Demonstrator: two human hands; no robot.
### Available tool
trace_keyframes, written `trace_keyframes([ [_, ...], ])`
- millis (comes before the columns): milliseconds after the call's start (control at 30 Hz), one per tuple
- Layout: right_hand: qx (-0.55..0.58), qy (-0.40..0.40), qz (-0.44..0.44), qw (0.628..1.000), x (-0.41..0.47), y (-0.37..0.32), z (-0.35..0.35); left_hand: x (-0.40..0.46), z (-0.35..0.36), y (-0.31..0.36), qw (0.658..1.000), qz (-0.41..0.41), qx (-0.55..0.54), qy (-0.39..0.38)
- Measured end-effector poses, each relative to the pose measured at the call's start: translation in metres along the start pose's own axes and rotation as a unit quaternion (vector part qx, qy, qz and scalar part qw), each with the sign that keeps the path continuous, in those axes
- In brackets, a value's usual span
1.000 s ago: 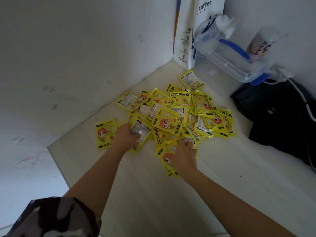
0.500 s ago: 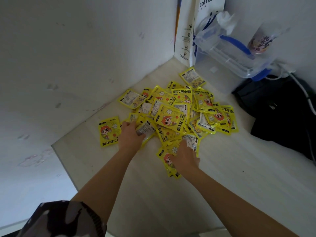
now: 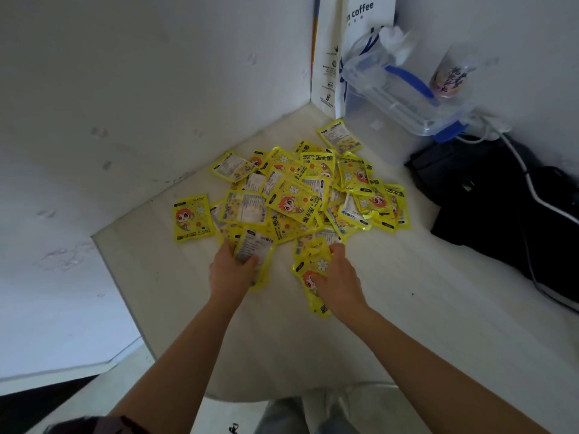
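A heap of several yellow hand-warmer packets (image 3: 308,195) lies on a pale table (image 3: 407,308) in a white corner. One packet (image 3: 191,217) lies apart at the heap's left. My left hand (image 3: 230,270) grips a packet (image 3: 255,249) at the near left edge of the heap, printed back facing up. My right hand (image 3: 336,278) holds a packet (image 3: 308,277) at the near right edge, fingers curled over its top. That packet shows a cartoon face and a flower.
A clear plastic box with blue clips (image 3: 404,95) stands at the back right, with a cup (image 3: 451,73) on its lid. A white coffee bag (image 3: 351,42) leans in the corner. A black bag with a white cable (image 3: 513,202) lies at the right.
Both hands have drawn back toward me from the heap, each bringing a packet along. The left hand's packet has slid off the pile's left edge.
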State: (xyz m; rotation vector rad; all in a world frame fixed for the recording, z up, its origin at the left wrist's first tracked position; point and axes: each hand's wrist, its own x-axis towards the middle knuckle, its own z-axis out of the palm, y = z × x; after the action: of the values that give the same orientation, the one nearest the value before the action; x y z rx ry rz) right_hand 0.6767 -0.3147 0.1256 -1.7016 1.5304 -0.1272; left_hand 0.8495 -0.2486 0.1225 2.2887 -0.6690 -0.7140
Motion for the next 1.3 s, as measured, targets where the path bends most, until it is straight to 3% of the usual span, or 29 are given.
trace_keyframes([
  [200,0.029,0.006,-0.013,0.999,-0.032,0.043,-0.028,-0.079,0.024,-0.005,0.996,-0.038,-0.076,-0.023],
  [467,0.029,0.014,-0.025,0.999,-0.091,0.104,-0.063,-0.172,0.064,-0.012,0.996,-0.008,-0.081,-0.025],
  [833,0.138,0.104,0.093,0.981,-0.202,0.19,-0.076,-0.27,0.097,-0.025,0.988,0.045,-0.116,-0.089],
  [1300,0.236,0.228,0.202,0.923,-0.365,0.315,-0.086,-0.415,0.15,-0.04,0.966,0.136,-0.035,-0.219],
])
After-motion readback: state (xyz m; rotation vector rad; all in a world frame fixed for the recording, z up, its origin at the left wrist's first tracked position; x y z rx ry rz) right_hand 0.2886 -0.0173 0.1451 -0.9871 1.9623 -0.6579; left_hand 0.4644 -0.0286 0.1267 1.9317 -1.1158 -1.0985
